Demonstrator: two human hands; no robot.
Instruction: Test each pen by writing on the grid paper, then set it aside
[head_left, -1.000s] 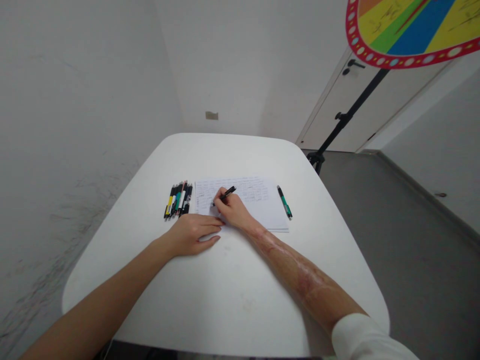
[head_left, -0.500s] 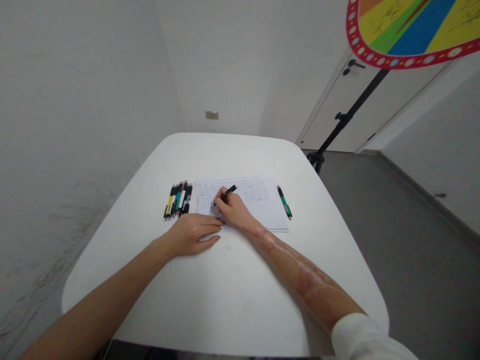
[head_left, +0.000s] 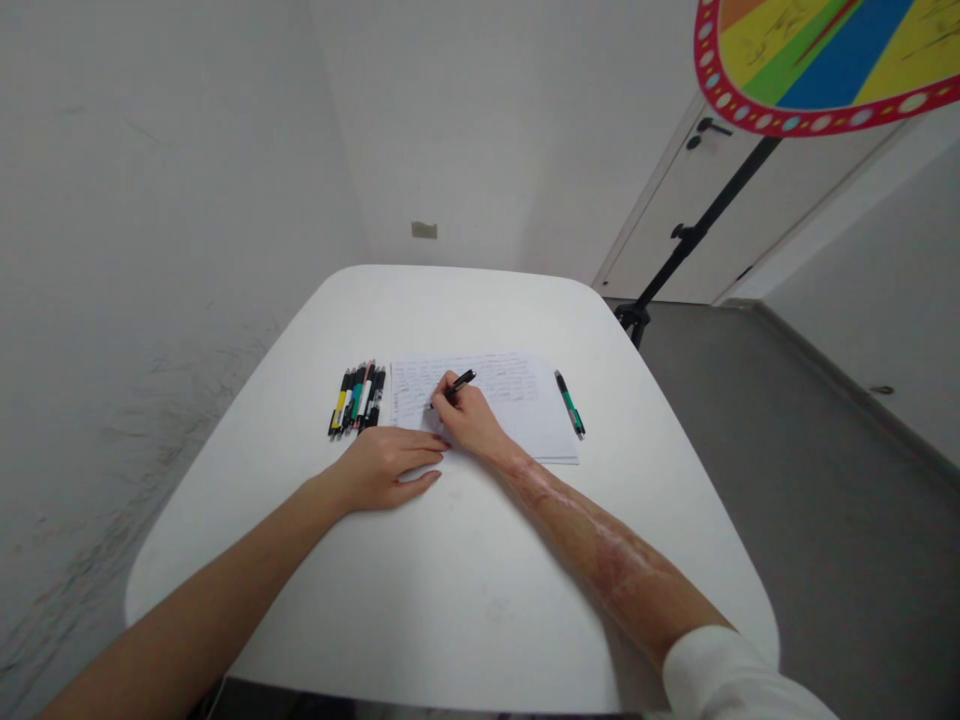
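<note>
A sheet of paper (head_left: 525, 410) covered with handwritten lines lies on the white table (head_left: 465, 580). My right hand (head_left: 469, 420) grips a black pen (head_left: 455, 386) with its tip on the left part of the paper. My left hand (head_left: 382, 465) rests flat on the table, fingers touching the paper's near left corner. A row of several pens (head_left: 357, 398) lies just left of the paper. A single green and black pen (head_left: 569, 403) lies at the paper's right edge.
A colourful wheel (head_left: 825, 55) on a black stand (head_left: 690, 235) rises at the right behind the table. White walls stand close on the left and behind. A door (head_left: 675, 210) and grey floor (head_left: 810, 470) are at the right.
The right hand with the black pen has shifted very slightly to the right along the paper. The left hand has stayed put.
</note>
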